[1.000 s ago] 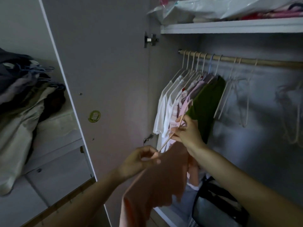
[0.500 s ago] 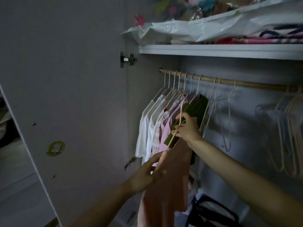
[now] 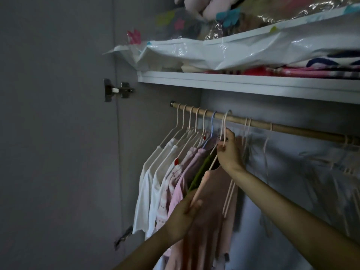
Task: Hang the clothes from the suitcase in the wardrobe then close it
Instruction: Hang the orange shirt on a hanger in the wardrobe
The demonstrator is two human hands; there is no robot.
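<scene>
Now, two hands at work: the right hand point(image 3: 228, 151) grips the neck of the pale hanger point(image 3: 224, 129), its hook over the wooden rail point(image 3: 292, 128), while the left hand point(image 3: 185, 213) pinches the hanger's lower end at the peach dress point(image 3: 210, 211). Six garments already hang left of it: white, pink, one green. Empty hangers sit to the right. Since half a second ago the hanger has climbed from below the rail to reach it.
</scene>
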